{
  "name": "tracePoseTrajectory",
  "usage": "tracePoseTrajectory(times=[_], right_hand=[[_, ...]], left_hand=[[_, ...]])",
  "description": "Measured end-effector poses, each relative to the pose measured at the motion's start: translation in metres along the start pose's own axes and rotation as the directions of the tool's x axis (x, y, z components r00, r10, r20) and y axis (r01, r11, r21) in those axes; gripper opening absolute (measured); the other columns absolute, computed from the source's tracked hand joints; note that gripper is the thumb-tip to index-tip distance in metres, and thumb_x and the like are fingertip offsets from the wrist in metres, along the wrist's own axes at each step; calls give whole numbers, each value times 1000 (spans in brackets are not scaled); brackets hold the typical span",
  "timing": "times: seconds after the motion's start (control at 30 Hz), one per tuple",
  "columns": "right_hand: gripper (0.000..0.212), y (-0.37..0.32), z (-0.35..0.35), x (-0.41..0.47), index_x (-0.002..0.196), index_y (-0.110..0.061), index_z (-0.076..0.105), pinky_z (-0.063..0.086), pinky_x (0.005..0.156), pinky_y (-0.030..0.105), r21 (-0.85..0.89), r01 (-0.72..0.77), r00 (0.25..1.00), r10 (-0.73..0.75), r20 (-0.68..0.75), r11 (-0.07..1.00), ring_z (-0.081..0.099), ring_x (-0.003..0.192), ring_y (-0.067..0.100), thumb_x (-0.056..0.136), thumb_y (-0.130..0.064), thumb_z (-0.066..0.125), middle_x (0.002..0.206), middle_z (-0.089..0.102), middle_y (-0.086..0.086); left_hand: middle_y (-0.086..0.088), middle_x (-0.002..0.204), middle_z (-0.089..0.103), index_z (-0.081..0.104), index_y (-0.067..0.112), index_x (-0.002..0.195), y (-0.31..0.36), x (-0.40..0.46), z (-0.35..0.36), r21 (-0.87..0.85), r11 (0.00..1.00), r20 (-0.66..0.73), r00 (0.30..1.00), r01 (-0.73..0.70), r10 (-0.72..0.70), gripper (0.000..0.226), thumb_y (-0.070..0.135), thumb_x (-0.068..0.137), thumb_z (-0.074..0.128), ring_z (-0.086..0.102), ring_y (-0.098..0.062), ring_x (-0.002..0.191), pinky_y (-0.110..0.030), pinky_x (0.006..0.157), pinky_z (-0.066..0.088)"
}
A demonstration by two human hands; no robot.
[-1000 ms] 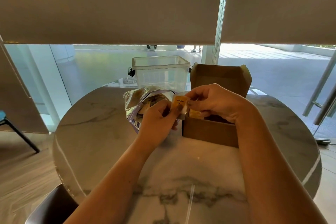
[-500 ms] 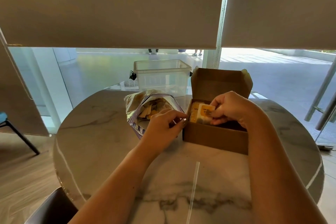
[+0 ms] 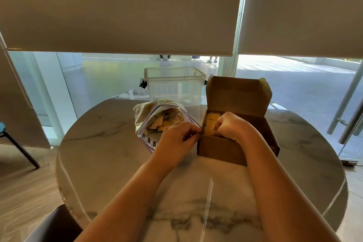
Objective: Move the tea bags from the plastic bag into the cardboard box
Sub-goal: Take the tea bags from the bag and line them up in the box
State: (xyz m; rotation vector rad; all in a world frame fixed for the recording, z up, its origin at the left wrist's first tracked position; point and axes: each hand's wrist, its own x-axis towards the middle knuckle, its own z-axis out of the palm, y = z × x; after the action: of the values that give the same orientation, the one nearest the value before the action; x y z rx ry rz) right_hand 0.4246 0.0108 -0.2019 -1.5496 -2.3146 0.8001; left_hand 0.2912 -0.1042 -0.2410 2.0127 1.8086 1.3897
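Two bare hands worked at the middle of the frame, over a round table (image 3: 110, 149) with a smooth, glossy marble top, white with grey veins. The right hand (image 3: 229, 126) reached down into the cardboard box (image 3: 222, 148), just right of centre, with curled fingers grasping a yellow tea bag (image 3: 211, 126) among others that stood upright on edge at the left end of the box. The box was rectangular, of plain matte brown cardboard, and its lid stood open and upright behind it, with small rounded flaps at the corners.

The left hand (image 3: 174, 140) was just beside the box, at its left near corner. Its fingers were curled and seemed to pinch the near edge of the plastic bag (image 3: 144, 118), but I could not tell this for sure, because the fingertips were partly hidden. The bag lay on its side left of the box, soft, clear and wrinkled, with a blue-and-white printed strip along the mouth. Through the open mouth many flat paper tea bags (image 3: 163, 121) showed, beige and yellow, in a loose heap.

Behind the bag, at the far edge of the table, stood a clear rigid plastic container (image 3: 173, 86), rectangular, with black clips on the sides. Pale fabric roller blinds (image 3: 117, 10) filled the upper half of the frame. At the lower left corner was the dark rounded back of a chair (image 3: 53, 226).
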Motion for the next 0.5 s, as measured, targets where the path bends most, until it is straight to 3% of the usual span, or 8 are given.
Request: tracePoseTrajectory(times=[0.13,0.2,0.27,0.37,0.43,0.5], right_hand=[[18,3,-3,1,100,-8,62,49,68,25,-21,-15,1000,15,18,1000,57,80,16,82,-12,67,94,61,8],[21,4,-11,-6,95,-11,59,47,61,21,26,22,1000,-22,-7,999,56,75,12,79,-15,73,88,59,4],[21,4,-18,-14,94,-13,57,48,54,20,137,88,993,-76,-94,987,60,66,12,79,-13,73,84,62,6],[18,-6,-24,-30,86,-19,57,51,50,18,336,289,943,-206,-260,896,63,59,13,79,-9,71,80,64,7],[15,-21,-24,-43,86,-18,59,53,50,17,470,374,927,-305,-218,800,64,55,12,79,-11,70,77,66,6],[11,-38,-20,-58,91,-13,63,56,54,20,542,377,909,-412,-62,751,67,57,14,81,-11,68,80,70,9]], left_hand=[[11,93,62,64,20,109,4,-2,-3,-7,1000,4,1000,-7,7,21,15,89,61,57,6,82,-3,77,44],[19,87,58,59,25,111,7,-2,-9,-40,999,-69,998,-12,9,27,11,88,61,56,14,82,0,74,42],[23,84,57,55,29,107,7,-2,-16,-92,996,-187,982,-7,-10,32,6,87,62,54,19,83,1,71,41],[14,87,64,61,26,103,3,-2,-27,-183,983,-306,952,-26,-32,29,3,86,62,61,6,84,-7,71,47],[5,90,68,63,29,101,0,-5,-32,-259,964,-362,931,-62,-38,30,4,85,61,65,-5,86,-16,75,51],[3,91,69,63,36,98,-3,-7,-39,-311,945,-414,910,-101,-39,33,8,83,56,66,-12,88,-23,77,53]])
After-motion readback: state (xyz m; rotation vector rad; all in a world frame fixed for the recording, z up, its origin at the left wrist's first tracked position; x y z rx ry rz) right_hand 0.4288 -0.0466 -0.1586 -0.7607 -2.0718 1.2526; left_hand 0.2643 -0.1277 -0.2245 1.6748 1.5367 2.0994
